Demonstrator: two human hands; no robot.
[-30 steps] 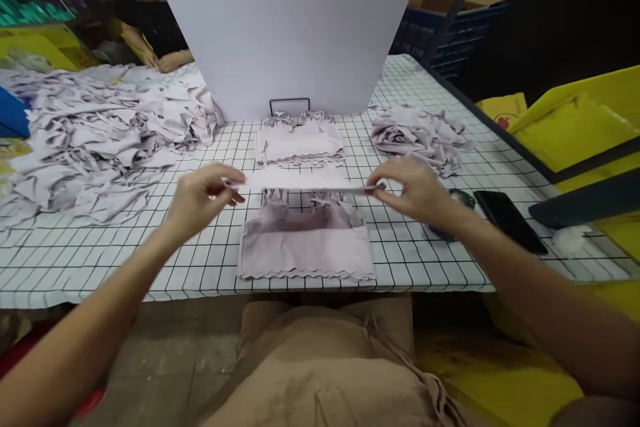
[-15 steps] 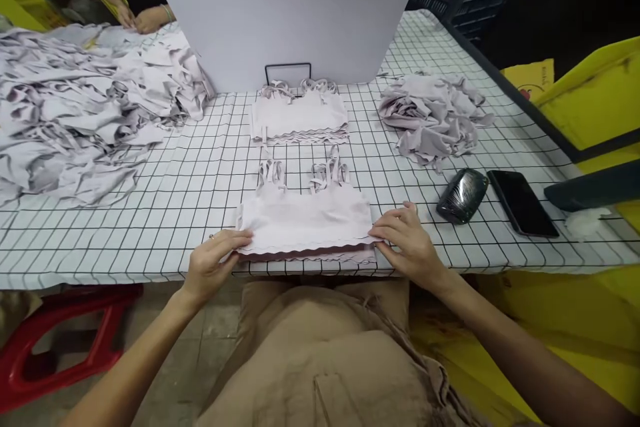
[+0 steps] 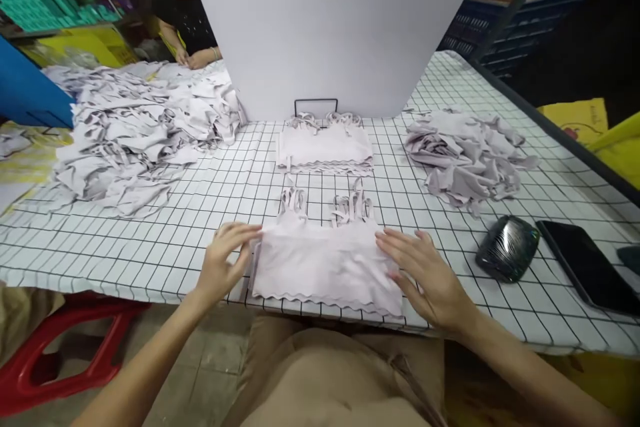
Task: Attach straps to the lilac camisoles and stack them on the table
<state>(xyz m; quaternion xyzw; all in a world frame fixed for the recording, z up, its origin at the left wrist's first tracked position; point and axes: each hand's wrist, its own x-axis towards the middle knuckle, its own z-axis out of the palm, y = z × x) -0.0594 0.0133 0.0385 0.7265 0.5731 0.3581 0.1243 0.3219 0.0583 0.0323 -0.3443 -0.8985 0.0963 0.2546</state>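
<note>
Right in front of me, a stack of pale lilac strappy tops [image 3: 327, 265] lies flat near the table's front edge. Their thin straps point away from me and the wavy hem faces me. My left hand [image 3: 226, 257] is at the stack's left side, fingertips at the upper left corner, thumb apart from the fingers. On the right side, my right hand [image 3: 425, 273] rests with extended fingers against the top garment's edge. Neither hand is closed around the cloth. Farther back lies a second neat stack of the same tops [image 3: 325, 145].
A big heap of crumpled lilac garments [image 3: 145, 127] covers the left; a smaller heap [image 3: 465, 153] lies right. Near it are a dark shiny object [image 3: 508, 248] and a phone [image 3: 593, 267]. A white board [image 3: 330, 27] stands behind. Across the table, a person [image 3: 193, 33] handles cloth. A red stool [image 3: 70, 347] stands below left.
My hands have gone from the hem corners to the stack's upper sides, fingers more extended. The top garment's hem now lies down over the layers below. The view has shifted left and up.
</note>
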